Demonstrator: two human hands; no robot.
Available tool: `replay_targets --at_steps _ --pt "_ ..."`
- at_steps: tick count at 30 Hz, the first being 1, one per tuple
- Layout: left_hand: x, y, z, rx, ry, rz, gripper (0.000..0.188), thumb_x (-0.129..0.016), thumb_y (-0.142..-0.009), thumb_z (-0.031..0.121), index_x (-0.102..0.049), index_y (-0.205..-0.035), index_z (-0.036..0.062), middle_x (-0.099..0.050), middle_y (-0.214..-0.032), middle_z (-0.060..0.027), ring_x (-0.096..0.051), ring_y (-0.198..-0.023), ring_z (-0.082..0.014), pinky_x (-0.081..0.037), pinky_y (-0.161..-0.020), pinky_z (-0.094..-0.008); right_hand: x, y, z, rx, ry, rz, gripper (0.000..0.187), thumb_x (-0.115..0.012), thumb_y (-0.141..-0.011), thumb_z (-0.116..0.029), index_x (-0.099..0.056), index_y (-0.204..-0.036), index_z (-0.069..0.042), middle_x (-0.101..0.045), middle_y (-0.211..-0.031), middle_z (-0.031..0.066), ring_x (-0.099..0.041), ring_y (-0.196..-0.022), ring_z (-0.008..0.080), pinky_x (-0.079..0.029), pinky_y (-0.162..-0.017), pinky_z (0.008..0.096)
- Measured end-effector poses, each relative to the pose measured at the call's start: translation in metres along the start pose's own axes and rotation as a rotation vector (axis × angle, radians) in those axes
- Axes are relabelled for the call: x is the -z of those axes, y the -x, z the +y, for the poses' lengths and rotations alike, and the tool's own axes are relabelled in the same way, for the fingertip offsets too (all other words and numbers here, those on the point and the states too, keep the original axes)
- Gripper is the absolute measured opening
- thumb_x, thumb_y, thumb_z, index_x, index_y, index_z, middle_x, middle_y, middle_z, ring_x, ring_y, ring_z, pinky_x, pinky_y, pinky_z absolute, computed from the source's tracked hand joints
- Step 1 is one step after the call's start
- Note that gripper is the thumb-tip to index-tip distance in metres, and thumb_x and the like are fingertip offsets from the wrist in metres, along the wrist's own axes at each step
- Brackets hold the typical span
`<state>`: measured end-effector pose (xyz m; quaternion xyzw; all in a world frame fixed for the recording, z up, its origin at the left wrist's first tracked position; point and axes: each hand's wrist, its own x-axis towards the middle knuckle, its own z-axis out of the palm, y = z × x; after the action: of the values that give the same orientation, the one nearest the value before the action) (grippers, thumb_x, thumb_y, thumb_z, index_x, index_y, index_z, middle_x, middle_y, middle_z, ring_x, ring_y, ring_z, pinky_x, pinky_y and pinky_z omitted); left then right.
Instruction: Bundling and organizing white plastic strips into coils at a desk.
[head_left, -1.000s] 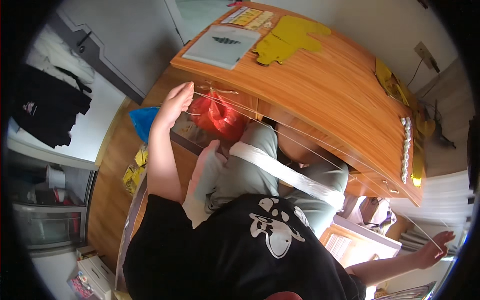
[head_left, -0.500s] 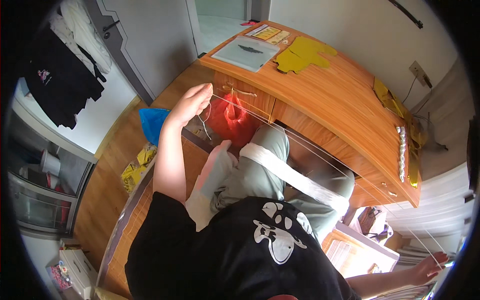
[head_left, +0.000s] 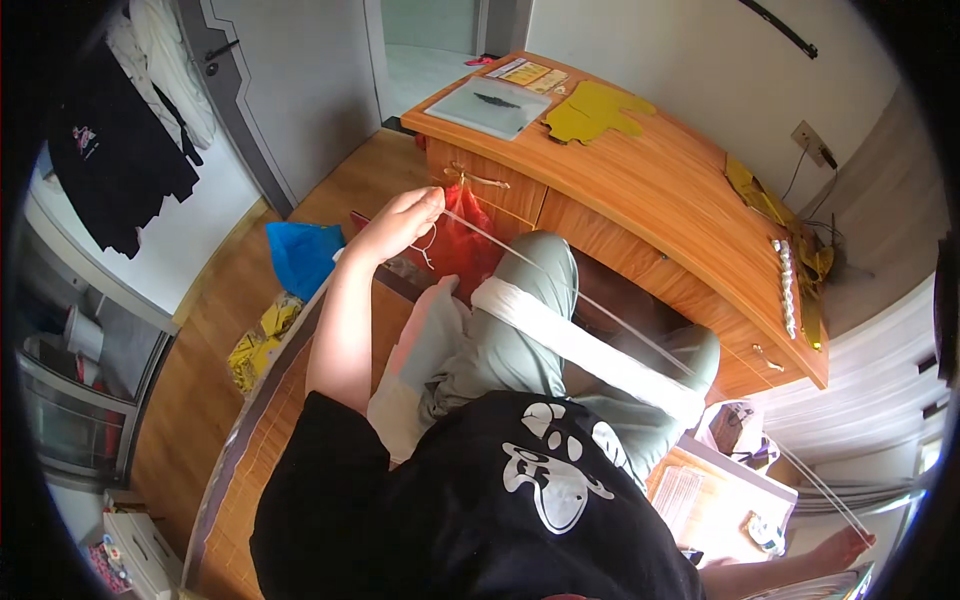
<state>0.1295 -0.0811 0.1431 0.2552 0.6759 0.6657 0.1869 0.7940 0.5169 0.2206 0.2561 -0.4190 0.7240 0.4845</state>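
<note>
A thin white thread [head_left: 620, 318] runs taut across the view, passing above my knees [head_left: 545, 265]. My left hand [head_left: 405, 222], raised in front of the desk, pinches one end, and a short loose tail hangs beneath it. Far out at the lower right, my right hand [head_left: 840, 553] is closed on the other end, where two strands show side by side. A wide white band [head_left: 585, 350], which looks like a skein of the same thread, stretches over both thighs just below the taut thread.
A wooden desk [head_left: 660, 190] stands ahead, bearing yellow cut sheets [head_left: 597, 110], a translucent folder [head_left: 480, 105] and a twisted white skein [head_left: 785, 290]. A red bag [head_left: 468, 240] hangs from a drawer handle. Blue [head_left: 300, 255] and yellow [head_left: 262, 345] bags lie on the left floor.
My left hand has moved a little right and down, and my right hand has moved slightly down and left. The strands, spread apart before, now run closer together.
</note>
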Motion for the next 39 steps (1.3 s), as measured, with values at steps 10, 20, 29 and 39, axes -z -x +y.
replay_targets --at_steps 10,20,29,39 --pt "0.014 0.033 -0.063 0.013 -0.234 0.099 0.027 -0.051 -0.098 0.029 -0.05 -0.076 0.0131 -0.041 -0.065 0.0064 -0.041 -0.059 -0.0067 -0.032 -0.051 -0.0248 -0.006 0.018 0.026 0.076 0.292 0.064 0.046 -0.036 -0.1 -0.012 -0.03 -0.144 -0.004 -0.046 -0.088 0.002 -0.047 -0.076 0.0112 -0.046 -0.07 0.0229" --pt "-0.134 0.075 0.011 -0.53 -0.71 0.109 0.065 -0.068 -0.08 0.01 -0.037 -0.137 0.0074 -0.045 -0.138 -0.0171 -0.042 -0.129 -0.0324 -0.029 -0.109 -0.0437 -0.166 0.05 0.312 -0.559 0.749 0.342 0.05 -0.05 -0.096 -0.035 -0.038 -0.136 -0.008 -0.038 -0.061 -0.0064 -0.034 -0.047 0.0031 -0.028 -0.041 0.0182" --pt "-0.231 0.09 -0.014 -0.177 0.464 -0.441 0.069 -0.069 -0.085 0.006 -0.027 -0.14 0.0043 -0.061 -0.117 -0.0161 -0.058 -0.11 -0.0187 -0.045 -0.093 -0.0294 -0.228 0.085 0.409 -0.743 0.679 -0.6 0.045 -0.05 -0.098 -0.02 -0.031 -0.135 -0.003 -0.058 -0.098 0.0122 -0.058 -0.081 0.0197 -0.047 -0.075 0.0325" --pt "-0.237 0.077 -0.042 0.019 0.528 -0.291 0.051 -0.068 -0.085 0.001 -0.041 -0.128 0.0042 -0.067 -0.091 -0.0077 -0.064 -0.084 -0.011 -0.049 -0.077 -0.0231 -0.218 0.092 0.409 -0.883 0.665 -0.656 0.05 -0.055 -0.095 -0.029 -0.034 -0.133 -0.005 -0.061 -0.093 0.0174 -0.065 -0.085 0.0289 -0.049 -0.075 0.0357"
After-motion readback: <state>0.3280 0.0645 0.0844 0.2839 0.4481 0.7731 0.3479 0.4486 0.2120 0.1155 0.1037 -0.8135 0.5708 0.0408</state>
